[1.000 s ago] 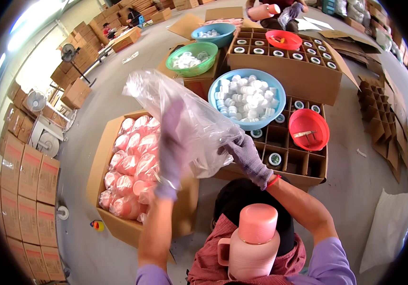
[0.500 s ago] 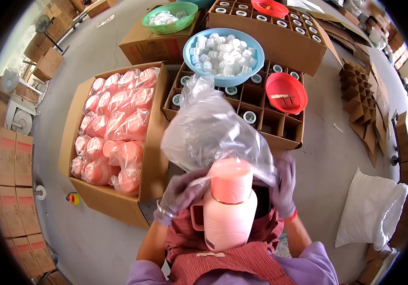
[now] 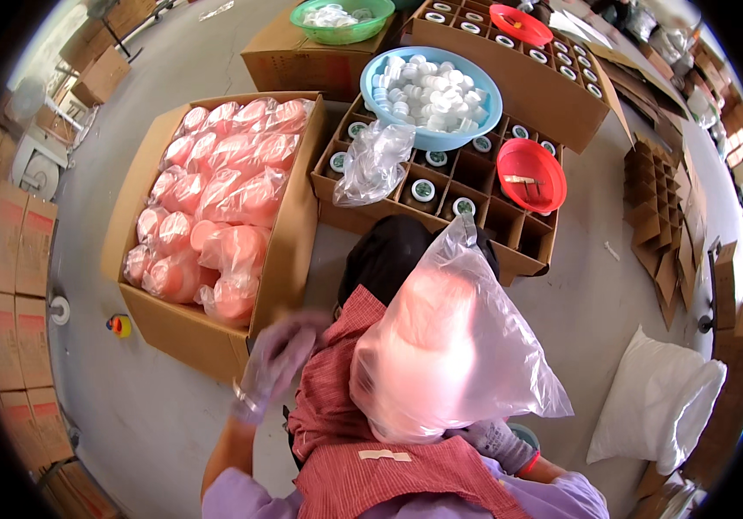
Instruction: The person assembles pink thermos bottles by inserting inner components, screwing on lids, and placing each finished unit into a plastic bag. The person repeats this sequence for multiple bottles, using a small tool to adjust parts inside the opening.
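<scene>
A pink thermos jug (image 3: 427,346) sits inside a clear plastic bag (image 3: 518,346) over my lap, blurred through the film. My gloved right hand (image 3: 494,439) is at the lower right of the bagged jug and holds it from below, its fingers partly hidden by the bag. To the left, my gloved left hand (image 3: 280,356) is raised off the bag beside the open carton, nothing visible in it; its fingers are loosely apart and smeared by motion. That carton (image 3: 289,251) contains several bagged pink thermos parts (image 3: 215,208).
Ahead, a divided carton (image 3: 363,212) holds white-capped bottles, with a crumpled clear bag (image 3: 373,164), a blue basin (image 3: 369,95) of white caps and a red bowl (image 3: 527,156) on top. A white sack (image 3: 640,406) stands right. Cardboard dividers (image 3: 648,195) lie beyond it.
The clear bag has come down over the pink thermos jug. My left hand has left the jug, moving left; my right hand has gone down beneath it. The view has shifted slightly.
</scene>
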Motion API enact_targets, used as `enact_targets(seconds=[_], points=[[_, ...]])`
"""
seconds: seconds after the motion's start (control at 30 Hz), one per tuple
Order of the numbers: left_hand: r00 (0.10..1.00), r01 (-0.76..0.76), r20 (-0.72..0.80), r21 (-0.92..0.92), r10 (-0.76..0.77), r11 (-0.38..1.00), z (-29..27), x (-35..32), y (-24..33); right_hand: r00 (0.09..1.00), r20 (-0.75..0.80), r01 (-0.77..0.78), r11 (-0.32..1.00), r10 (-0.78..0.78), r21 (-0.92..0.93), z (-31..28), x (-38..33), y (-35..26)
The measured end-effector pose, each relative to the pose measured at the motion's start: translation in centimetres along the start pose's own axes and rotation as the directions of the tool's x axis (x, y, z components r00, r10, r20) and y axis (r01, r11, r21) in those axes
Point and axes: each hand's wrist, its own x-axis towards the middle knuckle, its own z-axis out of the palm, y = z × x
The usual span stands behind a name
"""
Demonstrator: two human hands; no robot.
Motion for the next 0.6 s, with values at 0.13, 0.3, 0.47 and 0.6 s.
enact_targets(seconds=[0.13,0.3,0.47,0.6], points=[[0.861,-0.498,0.318,0.687,0.397,0.529,5.3,4.7,1.7,0.989,-0.042,0.135,0.987,-0.139,-0.088,1.2,0.5,0.7],[0.946,-0.095,0.306,0.575,-0.107,0.813,-1.7,-2.6,-1.3,0.875,-0.142,0.337,0.793,-0.463,-0.507,0.8,1.8,0.0],[0.964,0.198,0.214,-0.2,-0.154,0.96,-3.5,-7.3,-4.6,0.961,-0.004,0.274,0.947,-0.277,0.169,-1.2,3.8,-2.3],[0.988,-0.15,0.014,-0.114,0.153,0.982,-1.6,-3.4,-1.4,0.685,0.24,0.722,0.597,-0.688,-0.351,-1.5,4.6,-0.2]])
